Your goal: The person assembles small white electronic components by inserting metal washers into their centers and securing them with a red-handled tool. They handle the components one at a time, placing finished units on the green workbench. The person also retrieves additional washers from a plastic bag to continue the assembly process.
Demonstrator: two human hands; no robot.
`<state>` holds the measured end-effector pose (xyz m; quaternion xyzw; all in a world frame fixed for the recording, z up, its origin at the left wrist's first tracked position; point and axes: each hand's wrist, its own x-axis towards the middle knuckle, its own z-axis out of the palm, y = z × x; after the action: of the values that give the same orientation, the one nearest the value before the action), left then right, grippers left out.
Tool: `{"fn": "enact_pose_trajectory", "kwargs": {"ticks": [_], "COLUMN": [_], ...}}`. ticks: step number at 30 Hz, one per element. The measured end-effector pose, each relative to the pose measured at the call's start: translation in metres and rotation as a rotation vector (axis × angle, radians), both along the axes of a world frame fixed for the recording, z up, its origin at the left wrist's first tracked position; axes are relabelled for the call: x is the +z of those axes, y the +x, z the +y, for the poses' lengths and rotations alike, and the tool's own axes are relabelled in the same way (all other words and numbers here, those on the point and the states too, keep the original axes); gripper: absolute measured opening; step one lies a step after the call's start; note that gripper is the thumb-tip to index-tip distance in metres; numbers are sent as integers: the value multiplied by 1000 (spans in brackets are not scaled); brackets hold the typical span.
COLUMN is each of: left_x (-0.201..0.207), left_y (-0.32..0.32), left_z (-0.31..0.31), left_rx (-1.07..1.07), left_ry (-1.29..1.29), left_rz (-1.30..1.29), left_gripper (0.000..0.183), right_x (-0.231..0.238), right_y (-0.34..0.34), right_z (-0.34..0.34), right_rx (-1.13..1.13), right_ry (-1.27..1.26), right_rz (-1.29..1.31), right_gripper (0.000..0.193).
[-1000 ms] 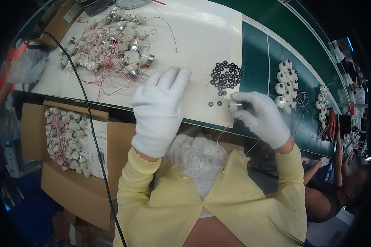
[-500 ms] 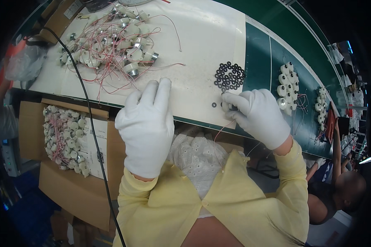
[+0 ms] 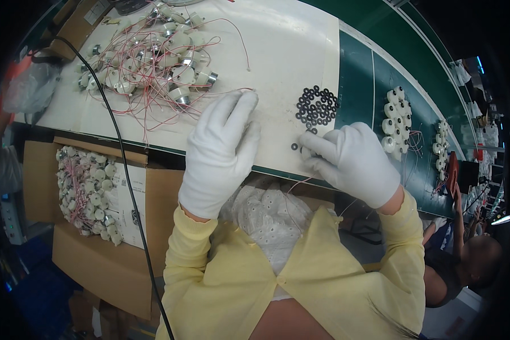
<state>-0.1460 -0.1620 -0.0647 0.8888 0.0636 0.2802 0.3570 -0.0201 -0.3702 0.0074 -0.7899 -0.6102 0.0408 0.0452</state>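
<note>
My right hand [image 3: 354, 164], in a white glove, is closed at the table's front edge around a small white motor [image 3: 306, 153]. Fingers hide most of that motor; a thin pinkish wire [image 3: 293, 190] hangs below it. Close by lie a loose black ring [image 3: 294, 147] and, farther back, a cluster of black rings [image 3: 317, 107]. My left hand [image 3: 224, 150], gloved too, hovers over the front edge with fingers stretched and thumb apart, nothing visible in it. Beyond its fingertips spreads a heap of white motors [image 3: 181, 75] with tangled red and white wires.
An open cardboard box [image 3: 99, 272] with more motors [image 3: 85, 190] stands at lower left. A black cable [image 3: 122, 147] crosses the left side. Motors with black tops [image 3: 396, 122] stand in rows on the green mat [image 3: 360, 73]. A co-worker [image 3: 464, 263] sits at far right.
My left hand has moved right and slightly away from me, its thumb now spread. My right hand stays near the same spot, its fingers shifted and covering more of the motor.
</note>
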Motion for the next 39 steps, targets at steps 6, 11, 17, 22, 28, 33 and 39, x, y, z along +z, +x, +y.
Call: {"fn": "enact_pose_trajectory", "kwargs": {"ticks": [6, 11, 17, 22, 28, 33, 39], "left_x": [5, 5, 3, 3, 1, 2, 2], "left_y": [3, 5, 7, 7, 8, 8, 8], "left_z": [-4, -6, -6, -6, -6, -6, -7], "left_rx": [76, 87, 105, 109, 111, 121, 115], "left_ry": [257, 243, 275, 256, 250, 249, 252], "left_rz": [69, 37, 29, 30, 13, 24, 33], "left_gripper": [47, 45, 44, 43, 43, 43, 43], "right_x": [9, 10, 11, 13, 14, 14, 0], "right_y": [-4, -5, -11, -5, -9, -12, 1], "right_z": [0, 4, 7, 5, -5, -3, -11], "right_rx": [24, 137, 177, 182, 119, 143, -16], "right_ry": [-139, -210, -343, -278, -252, -381, -33], "right_rz": [-149, -390, -610, -562, -499, -554, 51], "right_gripper": [41, 13, 17, 12, 12, 18, 17]}}
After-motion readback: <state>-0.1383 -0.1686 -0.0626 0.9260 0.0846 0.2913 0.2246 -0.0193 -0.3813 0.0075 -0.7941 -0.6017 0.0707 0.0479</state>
